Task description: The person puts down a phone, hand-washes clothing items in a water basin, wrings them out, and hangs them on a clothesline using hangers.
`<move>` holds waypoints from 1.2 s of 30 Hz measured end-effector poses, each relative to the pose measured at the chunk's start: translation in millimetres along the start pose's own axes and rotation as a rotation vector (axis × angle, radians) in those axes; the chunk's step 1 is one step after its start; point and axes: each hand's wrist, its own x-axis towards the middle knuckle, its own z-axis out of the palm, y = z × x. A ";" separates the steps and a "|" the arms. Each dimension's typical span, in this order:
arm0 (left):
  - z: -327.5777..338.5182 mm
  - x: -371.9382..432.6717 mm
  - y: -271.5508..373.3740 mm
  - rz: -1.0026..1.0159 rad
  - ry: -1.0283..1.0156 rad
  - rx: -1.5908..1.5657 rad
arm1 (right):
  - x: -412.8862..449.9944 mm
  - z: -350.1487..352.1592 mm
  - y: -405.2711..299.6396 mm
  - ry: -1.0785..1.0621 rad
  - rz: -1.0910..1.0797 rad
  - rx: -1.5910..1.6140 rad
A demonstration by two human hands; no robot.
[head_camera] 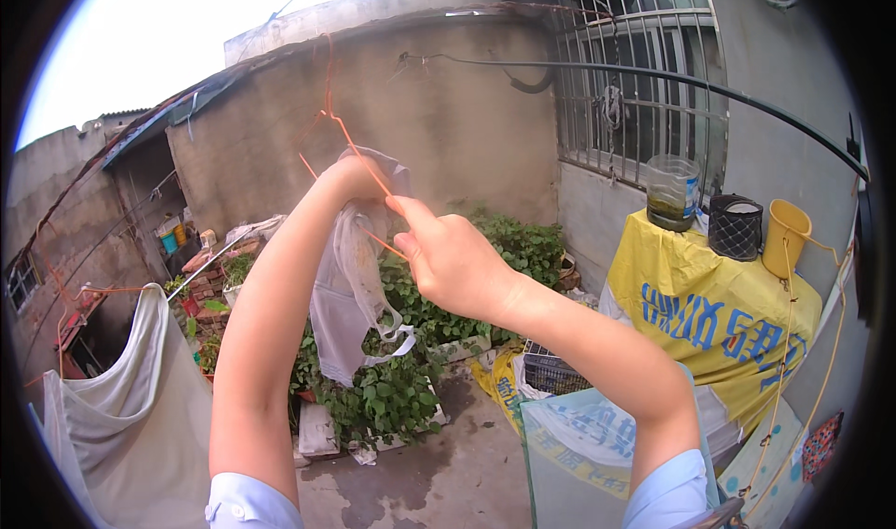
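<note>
My right hand (451, 252) grips the end of an orange wire clothes hanger (343, 126), thumb and index finger closed on the wire. The hanger's hook points up, near the dark overhead line. My left hand (367, 177) is bent over at the hanger, its fingers hidden behind the wrist and the cloth. A pale greyish-lilac garment (332, 326) with thin straps hangs from about my left hand, bunched around the hanger's lower wire. The left forearm passes in front of part of the hanger.
A pale cloth (140, 417) hangs on another wire hanger at left. Leafy plants (392, 389) grow below. A yellow cover (700, 305) with writing bears a clear plastic jar (672, 193), a black quilted container (735, 226) and a yellow bucket (785, 238). A black pole (658, 74) crosses upper right.
</note>
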 end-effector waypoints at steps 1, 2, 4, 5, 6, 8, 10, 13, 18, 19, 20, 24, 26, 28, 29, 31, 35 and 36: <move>3.9 2.2 -5.9 0.027 0.035 -0.075 | -1.3 4.0 -8.3 -0.022 0.024 -0.054; 8.2 5.0 -10.4 0.026 0.030 -0.113 | -0.3 4.2 -13.4 -0.029 0.054 -0.065; 9.9 3.3 -0.8 0.082 0.043 -0.213 | -1.5 -2.1 -12.9 -0.031 0.098 -0.093; 10.5 2.2 3.2 0.122 0.060 -0.274 | -0.6 -7.0 -10.6 -0.001 0.112 -0.073; 32.0 10.8 -23.7 0.233 0.096 -0.106 | 3.4 -2.3 -15.9 0.020 0.100 -0.018; 39.2 10.0 -19.0 0.196 0.053 -0.076 | 2.6 2.0 -9.2 0.052 0.073 0.004; 45.8 8.1 -13.4 0.096 -0.113 0.029 | 3.0 -2.0 -13.2 0.021 0.103 0.036; 45.1 -10.9 -12.8 0.005 -0.161 -0.134 | 3.6 -1.6 -15.5 0.007 0.129 0.050; 23.1 -56.2 -9.6 -0.111 -0.059 -1.093 | 4.3 1.8 -25.3 0.021 0.132 0.139; 23.6 -52.6 -14.6 -0.141 -0.042 -1.253 | 4.7 4.1 -27.1 0.047 0.117 0.128; 21.9 -53.6 -18.0 -0.159 -0.041 -1.242 | 4.8 10.9 -23.8 0.125 0.017 0.037; 3.9 -59.2 13.1 -0.045 -0.235 -0.375 | 1.4 0.9 -32.4 -0.004 0.188 0.125; 24.2 -42.1 -13.7 -0.021 -0.308 -0.595 | 0.3 6.5 -31.4 0.044 0.115 0.073; 35.8 -37.5 -22.6 0.042 -0.404 -0.939 | -0.6 10.7 -32.6 0.129 0.023 0.042; 39.5 -35.3 -28.7 0.039 -0.404 -0.938 | -0.2 10.4 -35.0 0.129 0.023 0.046; 4.6 -69.2 18.6 -0.035 -0.243 -0.648 | -2.9 -0.1 -32.1 0.006 0.180 0.171; 19.2 -66.5 -3.9 0.079 -0.334 -1.716 | -3.5 9.1 -33.6 0.031 0.149 0.191; 17.8 -67.8 -1.3 0.081 -0.338 -1.715 | -4.6 11.9 -32.4 0.079 0.089 0.130</move>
